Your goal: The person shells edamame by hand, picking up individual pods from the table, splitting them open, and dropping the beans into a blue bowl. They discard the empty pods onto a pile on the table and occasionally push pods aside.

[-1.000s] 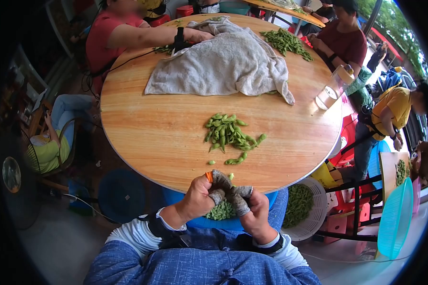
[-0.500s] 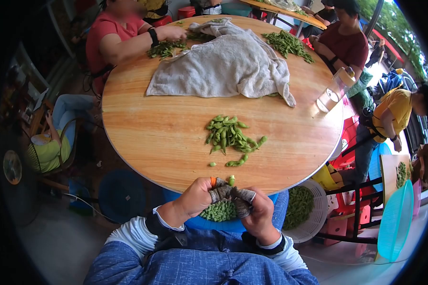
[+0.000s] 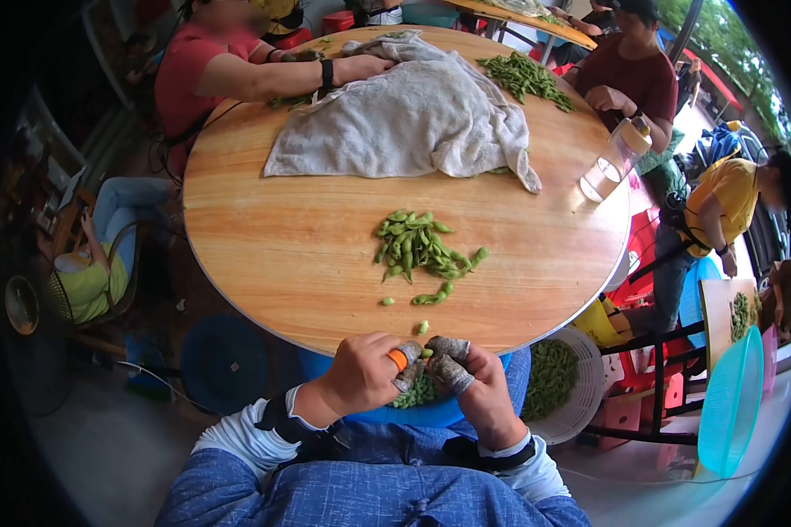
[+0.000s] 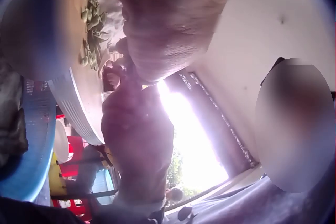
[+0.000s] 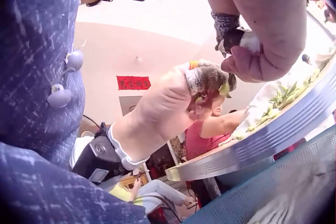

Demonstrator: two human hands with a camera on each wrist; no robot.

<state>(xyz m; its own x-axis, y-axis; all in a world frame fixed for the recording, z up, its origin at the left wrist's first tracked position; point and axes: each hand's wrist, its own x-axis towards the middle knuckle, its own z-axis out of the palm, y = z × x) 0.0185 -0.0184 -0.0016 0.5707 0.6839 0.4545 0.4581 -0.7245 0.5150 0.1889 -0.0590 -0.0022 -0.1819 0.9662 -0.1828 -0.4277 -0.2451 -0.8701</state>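
Note:
Grey wraps cover several fingertips of both hands. My left hand (image 3: 360, 373) pinches a green pod (image 3: 426, 353) over the table's near edge; the right wrist view shows the pod (image 5: 224, 88) at its wrapped fingertips. Beside it, my right hand (image 3: 485, 395) has curled fingers, with its wrapped tips close to the pod and nothing visible held. Below both hands, shelled green beans (image 3: 420, 392) lie in a blue basin (image 3: 404, 417), partly hidden. A small heap of pods (image 3: 410, 244) lies on the round table (image 3: 272, 237), with loose green pieces (image 3: 388, 301) nearer me.
A grey cloth (image 3: 395, 123) covers the table's far middle. A clear container (image 3: 603, 178) stands at the right. White basket (image 3: 591, 386) with pods is below right. People sit across the table; a person in yellow (image 3: 725, 206) is at the right.
My hands have moved slightly apart, and the left has turned with its knuckles up. Across the table, the person in red has reached back to the cloth.

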